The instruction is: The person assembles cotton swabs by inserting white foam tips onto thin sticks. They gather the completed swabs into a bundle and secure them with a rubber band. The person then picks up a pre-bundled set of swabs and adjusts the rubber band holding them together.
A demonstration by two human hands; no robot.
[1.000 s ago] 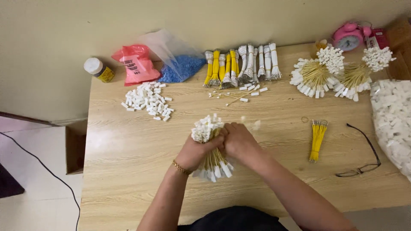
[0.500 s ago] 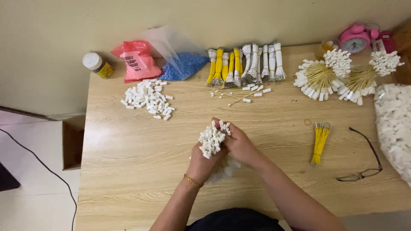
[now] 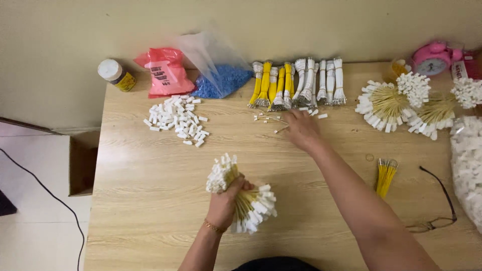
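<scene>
My left hand point(image 3: 227, 199) grips a bundle of yellow wires with white connectors on both ends point(image 3: 244, 195), holding it by the middle just above the wooden table point(image 3: 150, 200). My right hand point(image 3: 301, 129) is stretched forward, palm down, over a few loose wires with white plugs point(image 3: 268, 119) near a row of tied yellow and white wire bundles point(image 3: 296, 84). Whether its fingers pinch anything is hidden.
A heap of small white connectors point(image 3: 178, 119) lies at the left back. Behind it stand a jar point(image 3: 116, 75), a red bag point(image 3: 165, 73) and a clear bag of blue parts point(image 3: 221, 75). Fanned finished bundles point(image 3: 396, 103), short yellow wires point(image 3: 385, 175), glasses point(image 3: 442, 200) and a pink clock point(image 3: 434, 57) sit right.
Both hands were together on the bundle; now my right hand has let go and reached forward to the loose wires, while my left hand keeps the bundle, lowered toward me.
</scene>
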